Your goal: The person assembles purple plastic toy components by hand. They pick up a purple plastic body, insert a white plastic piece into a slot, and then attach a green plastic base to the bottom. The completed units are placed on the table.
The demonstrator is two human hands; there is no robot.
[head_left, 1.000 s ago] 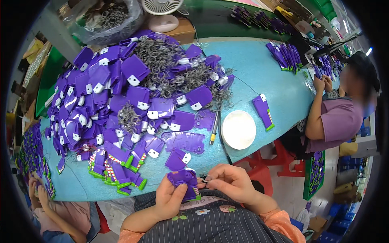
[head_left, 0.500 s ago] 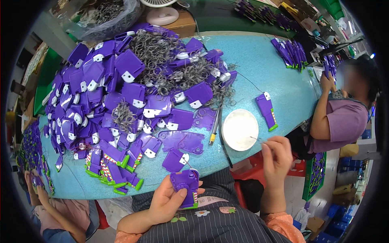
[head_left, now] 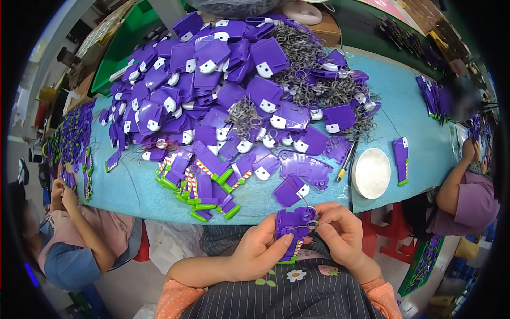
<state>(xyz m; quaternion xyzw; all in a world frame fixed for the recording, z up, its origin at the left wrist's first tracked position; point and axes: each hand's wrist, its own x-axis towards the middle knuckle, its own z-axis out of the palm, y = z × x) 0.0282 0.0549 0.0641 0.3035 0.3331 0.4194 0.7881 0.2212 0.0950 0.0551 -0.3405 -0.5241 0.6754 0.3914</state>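
My left hand (head_left: 257,251) grips an open purple plastic shell (head_left: 287,219) with a green end and a red-and-white striped edge, the thumb lying across its inner face. Closed in a pinch, my right hand (head_left: 344,234) holds a small grey wire coil (head_left: 312,225) against the shell's right side. A thin wire runs from the shell's top toward a purple shell piece with a white corner (head_left: 291,190) on the table just beyond. How the wire sits inside the shell is too small to tell.
Purple parts with white corners (head_left: 212,56) heap across the blue table (head_left: 223,213), with grey wire coils (head_left: 297,50) among them. Green-ended pieces (head_left: 204,204) lie in front. A white dish (head_left: 371,178), yellow-tipped tool (head_left: 341,174) and single purple piece (head_left: 400,159) are right. People sit at both sides.
My right hand has come from beside the white dish to the shell, bringing the wire coil against it. My left hand still grips the shell. The whole view has shifted toward the left.
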